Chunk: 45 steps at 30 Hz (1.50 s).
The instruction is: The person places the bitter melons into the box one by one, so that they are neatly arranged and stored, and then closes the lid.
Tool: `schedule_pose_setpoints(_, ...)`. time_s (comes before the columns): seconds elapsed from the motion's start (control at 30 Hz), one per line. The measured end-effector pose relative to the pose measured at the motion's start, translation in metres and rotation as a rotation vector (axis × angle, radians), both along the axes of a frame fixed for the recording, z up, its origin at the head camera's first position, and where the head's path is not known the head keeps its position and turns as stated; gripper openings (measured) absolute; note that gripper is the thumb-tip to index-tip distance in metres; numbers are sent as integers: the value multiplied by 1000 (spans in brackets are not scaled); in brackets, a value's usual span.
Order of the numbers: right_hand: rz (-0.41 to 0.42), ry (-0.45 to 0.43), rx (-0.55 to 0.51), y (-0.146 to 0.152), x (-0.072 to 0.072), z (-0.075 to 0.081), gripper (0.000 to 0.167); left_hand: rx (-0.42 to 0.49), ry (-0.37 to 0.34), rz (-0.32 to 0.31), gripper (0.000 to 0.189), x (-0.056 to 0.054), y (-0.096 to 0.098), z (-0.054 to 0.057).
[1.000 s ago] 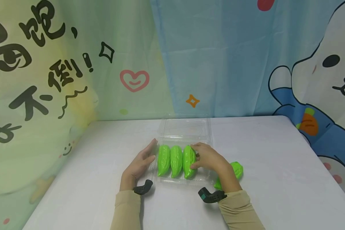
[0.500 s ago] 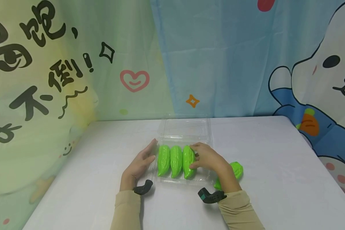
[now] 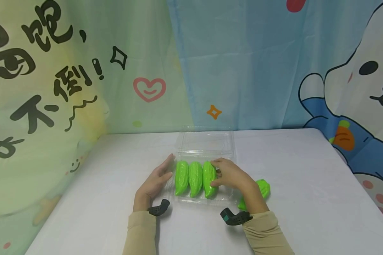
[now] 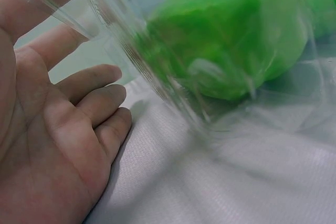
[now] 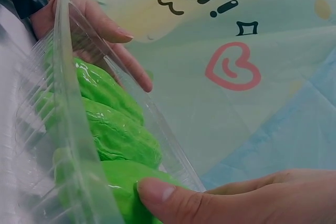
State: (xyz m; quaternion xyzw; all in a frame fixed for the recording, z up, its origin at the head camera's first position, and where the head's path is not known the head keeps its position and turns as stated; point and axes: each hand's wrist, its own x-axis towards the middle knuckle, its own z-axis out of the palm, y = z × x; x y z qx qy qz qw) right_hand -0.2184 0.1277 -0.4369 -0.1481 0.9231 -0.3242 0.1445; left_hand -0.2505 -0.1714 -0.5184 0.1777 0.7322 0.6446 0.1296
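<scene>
The rightmost green piece (image 3: pixel 208 180) stands inside the clear container (image 3: pixel 228 195), third in a row with the middle green piece (image 3: pixel 196 179) and the leftmost green piece (image 3: pixel 182 178). All three lie lengthwise from the container's far edge to its near edge, presumably because that lets them sit side by side. The right hand (image 3: pixel 232 174) holds the rightmost piece narrowly, thumb near one end and fingertips at the other, a grip that seems meant to keep it in line. The left hand (image 3: pixel 156 180) is spread wide at the container's left wall, holding nothing, perhaps as a guard against sliding; whether it touches the plastic I cannot tell. The lid (image 3: pixel 207 142) lies back beyond the container, which leaves the top free. Outside the container's right side, more green (image 3: pixel 264 188) rests on the desk (image 3: pixel 99 202), partly behind the forearm; whether it is one piece or two is hidden.

The right wrist view shows the thumb pressed on the glossy surface, while its other fingers are mostly out of sight there. Only the left wrist view shows the left palm and its loosely bent lower fingers beside the container's ribbed wall
</scene>
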Motion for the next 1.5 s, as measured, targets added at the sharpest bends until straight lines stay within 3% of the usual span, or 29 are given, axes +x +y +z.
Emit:
schedule_pose_setpoints(0.5, 9, 28, 25, 2, 1, 2, 79, -12, -2, -3, 71, 2, 2, 6)
schedule_pose_setpoints(0.8, -9, -4, 6, 6, 4, 11, 82, -14, -15, -11, 79, 14, 7, 31)
schedule_pose_setpoints(1.13, 4, 52, 42, 18, 9, 20, 77, -11, -21, -13, 83, 14, 7, 30)
schedule_pose_setpoints(1.5, 6, 99, 22, 38, 15, 29, 79, -15, -18, -15, 76, 15, 7, 31)
